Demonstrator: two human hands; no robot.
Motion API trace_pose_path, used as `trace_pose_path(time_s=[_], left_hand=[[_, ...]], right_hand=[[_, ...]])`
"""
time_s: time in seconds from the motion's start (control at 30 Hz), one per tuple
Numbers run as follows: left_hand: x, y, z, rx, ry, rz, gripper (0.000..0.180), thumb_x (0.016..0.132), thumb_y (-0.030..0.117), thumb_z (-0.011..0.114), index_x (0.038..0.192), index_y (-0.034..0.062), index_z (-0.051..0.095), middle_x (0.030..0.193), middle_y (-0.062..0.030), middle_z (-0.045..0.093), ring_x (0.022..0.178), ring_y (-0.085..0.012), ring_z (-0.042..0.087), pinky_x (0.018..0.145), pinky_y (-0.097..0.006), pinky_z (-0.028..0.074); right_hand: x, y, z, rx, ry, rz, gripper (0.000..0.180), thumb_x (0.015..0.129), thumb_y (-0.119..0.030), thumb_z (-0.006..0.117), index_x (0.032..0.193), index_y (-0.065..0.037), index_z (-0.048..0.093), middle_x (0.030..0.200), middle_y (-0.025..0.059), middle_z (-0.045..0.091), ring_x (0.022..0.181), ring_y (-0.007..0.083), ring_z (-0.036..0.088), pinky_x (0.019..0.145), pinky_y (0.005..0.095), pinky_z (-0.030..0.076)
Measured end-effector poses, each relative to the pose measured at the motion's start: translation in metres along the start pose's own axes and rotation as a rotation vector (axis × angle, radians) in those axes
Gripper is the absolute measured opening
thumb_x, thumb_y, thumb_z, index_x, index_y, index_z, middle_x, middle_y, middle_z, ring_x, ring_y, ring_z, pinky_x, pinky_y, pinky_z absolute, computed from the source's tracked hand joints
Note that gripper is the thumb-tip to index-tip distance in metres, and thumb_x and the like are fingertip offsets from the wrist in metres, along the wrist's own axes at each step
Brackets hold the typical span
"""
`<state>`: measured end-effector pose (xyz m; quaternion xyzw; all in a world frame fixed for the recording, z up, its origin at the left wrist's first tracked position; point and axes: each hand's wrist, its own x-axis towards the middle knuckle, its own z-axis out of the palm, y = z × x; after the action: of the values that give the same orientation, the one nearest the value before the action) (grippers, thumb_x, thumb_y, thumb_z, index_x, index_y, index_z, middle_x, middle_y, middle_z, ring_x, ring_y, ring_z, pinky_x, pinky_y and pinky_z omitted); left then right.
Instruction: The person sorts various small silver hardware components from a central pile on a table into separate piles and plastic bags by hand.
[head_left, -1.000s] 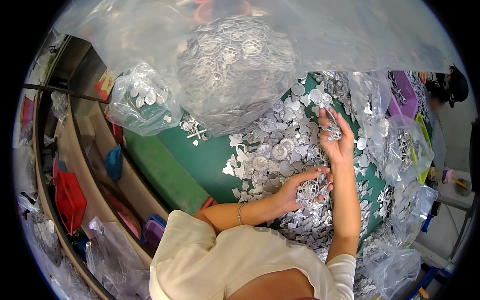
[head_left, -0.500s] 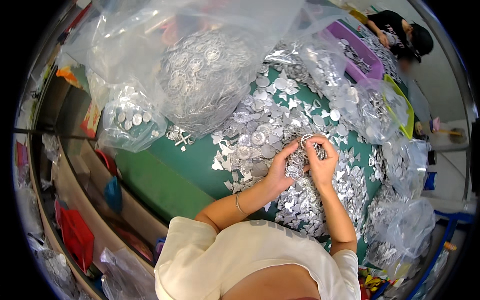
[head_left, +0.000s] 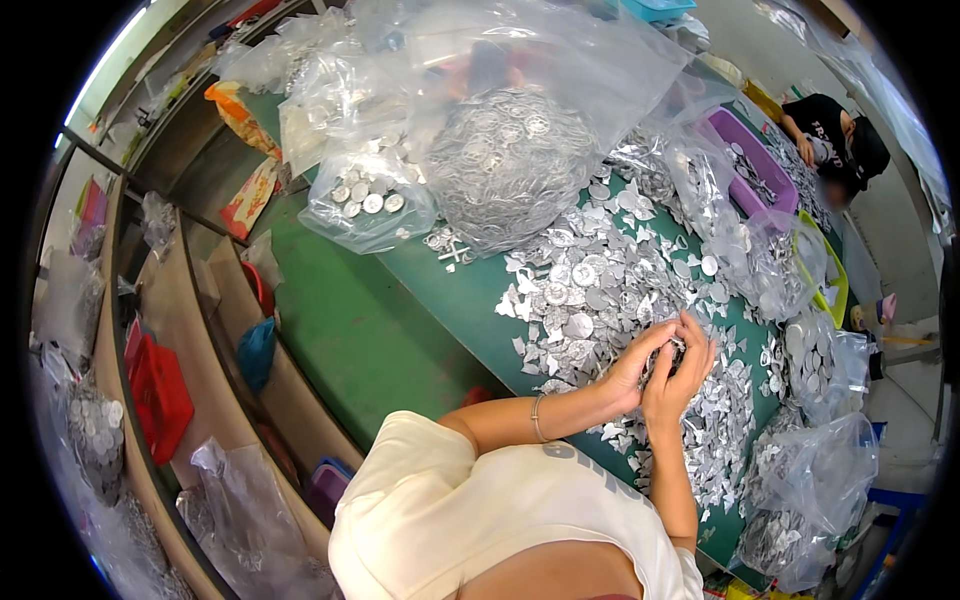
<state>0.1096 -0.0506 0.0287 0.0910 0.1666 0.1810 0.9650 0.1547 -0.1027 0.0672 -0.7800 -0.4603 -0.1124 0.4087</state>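
Two cupped hands, left hand (head_left: 631,373) and right hand (head_left: 679,383), curl around small metal pieces (head_left: 678,350) over a loose silvery pile (head_left: 590,298) on the green desk (head_left: 465,300); a loosened grip could spill them among mixed shapes. Beyond: a filled clear bag (head_left: 575,65).

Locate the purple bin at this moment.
In the head view, the purple bin sits at the upper right, just above the yellow-green tray and left of the co-worker in black.
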Motion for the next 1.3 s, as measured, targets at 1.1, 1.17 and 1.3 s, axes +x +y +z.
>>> trace_pose_path(time_s=[1.1, 1.17, 1.3], left_hand=[[-0.025, -0.001, 0.014, -0.284, 0.002, -0.152, 0.031, 0.082, 0.032, 0.054, 0.103, 0.0093, 0.056, 0.103, -0.0109, 0.058, 0.1, -0.0244, 0.054, 0.092, -0.04, 0.043], [-0.032, 0.011, 0.01, -0.13, 0.073, -0.175, 0.026, 0.082, 0.029, 0.054, 0.101, 0.0107, 0.057, 0.105, -0.0118, 0.056, 0.102, -0.0253, 0.053, 0.093, -0.041, 0.042], [-0.036, 0.027, 0.012, -0.471, 0.1, -0.024, 0.021, 0.081, 0.02, 0.053, 0.096, 0.0049, 0.056, 0.103, -0.0136, 0.055, 0.104, -0.0273, 0.052, 0.096, -0.046, 0.041]], right_hand=[[-0.027, -0.03, -0.059, 0.954, 0.361, 0.279, 0.02, 0.092, -0.01, 0.042, 0.104, 0.0, 0.054, 0.107, 0.0093, 0.052, 0.101, 0.0177, 0.05, 0.088, 0.0313, 0.041], [-0.017, -0.06, -0.105, 0.904, 0.088, 0.089, 0.018, 0.09, -0.008, 0.045, 0.102, 0.001, 0.055, 0.101, 0.0092, 0.055, 0.097, 0.0203, 0.052, 0.088, 0.0327, 0.04], [0.008, -0.139, -0.156, 0.777, -0.224, -0.802, 0.019, 0.077, -0.013, 0.057, 0.092, -0.003, 0.061, 0.093, 0.0083, 0.06, 0.077, 0.0232, 0.056, 0.066, 0.0369, 0.044]])
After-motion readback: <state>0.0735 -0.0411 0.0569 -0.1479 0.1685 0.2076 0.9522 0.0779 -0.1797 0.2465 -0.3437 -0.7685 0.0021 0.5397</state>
